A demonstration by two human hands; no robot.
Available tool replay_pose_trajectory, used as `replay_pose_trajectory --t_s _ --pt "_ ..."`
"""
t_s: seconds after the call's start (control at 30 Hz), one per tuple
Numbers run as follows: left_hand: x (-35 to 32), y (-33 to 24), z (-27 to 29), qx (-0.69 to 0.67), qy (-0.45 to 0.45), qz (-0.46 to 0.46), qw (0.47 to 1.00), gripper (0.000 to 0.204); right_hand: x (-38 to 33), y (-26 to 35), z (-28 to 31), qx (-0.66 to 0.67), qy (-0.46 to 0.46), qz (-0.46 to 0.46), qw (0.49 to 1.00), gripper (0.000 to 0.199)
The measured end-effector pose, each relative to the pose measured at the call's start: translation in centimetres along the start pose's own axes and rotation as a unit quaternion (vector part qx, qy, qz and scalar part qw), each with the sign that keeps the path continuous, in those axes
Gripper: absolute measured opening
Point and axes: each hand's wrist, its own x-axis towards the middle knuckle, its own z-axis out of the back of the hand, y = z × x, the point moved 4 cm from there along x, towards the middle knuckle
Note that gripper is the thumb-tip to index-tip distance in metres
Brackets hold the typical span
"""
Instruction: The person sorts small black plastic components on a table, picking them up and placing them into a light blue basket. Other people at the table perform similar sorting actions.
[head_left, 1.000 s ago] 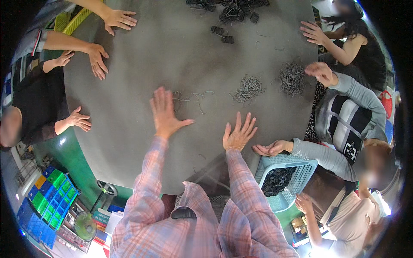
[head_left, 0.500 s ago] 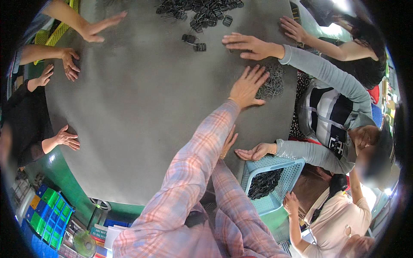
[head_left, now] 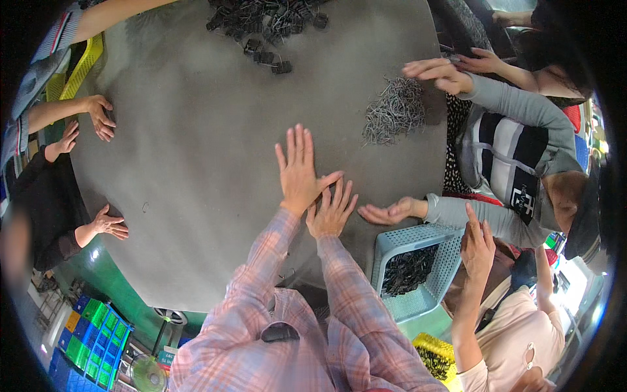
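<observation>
My left hand [head_left: 299,173] is over the middle of the grey table [head_left: 209,163], fingers stretched and spread. Just to its right and slightly nearer is my right hand [head_left: 333,212], also spread, their edges close together. Neither holds anything; whether the palms press on the tabletop I cannot tell. Beyond them to the right lies a loose heap of bent silver wire pieces [head_left: 394,111]. At the far side sits a pile of black parts with metal wires [head_left: 268,19], a few of them lying apart at its near edge.
A co-worker's open hand [head_left: 395,212] is beside my right hand, above a light blue basket [head_left: 431,304] of black pieces. Their other hand [head_left: 441,72] is by the wire heap. Other people's hands [head_left: 101,117] rest along the left edge. A yellow basket [head_left: 431,356] stands lower right.
My left hand has drawn back from the wire heap toward me and left, beside my right hand. My right hand now shows fully. The co-worker's upper hand has moved right.
</observation>
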Motion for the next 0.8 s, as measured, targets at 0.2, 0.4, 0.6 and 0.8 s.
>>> replay_pose_trajectory --t_s 0.2,0.4,0.6,0.8 --pt "8.4 -5.5 -4.7 0.09 0.044 -0.142 0.985 0.105 0.0 -0.3 -0.3 0.052 -0.053 0.046 0.996 0.058" --pt "11.1 -3.3 -3.2 -0.01 0.02 -0.172 0.985 0.082 0.2 0.6 0.1 0.012 -0.028 0.022 0.999 0.055" --pt "-2.3 5.9 7.9 -0.078 -0.156 -0.028 0.984 0.041 0.3 0.9 0.2 -0.011 -0.023 0.007 1.0 0.06" --pt "-21.6 19.7 11.3 0.199 -0.156 0.333 0.908 0.054 0.0 1.6 0.4 -0.016 -0.036 0.01 0.999 0.058"
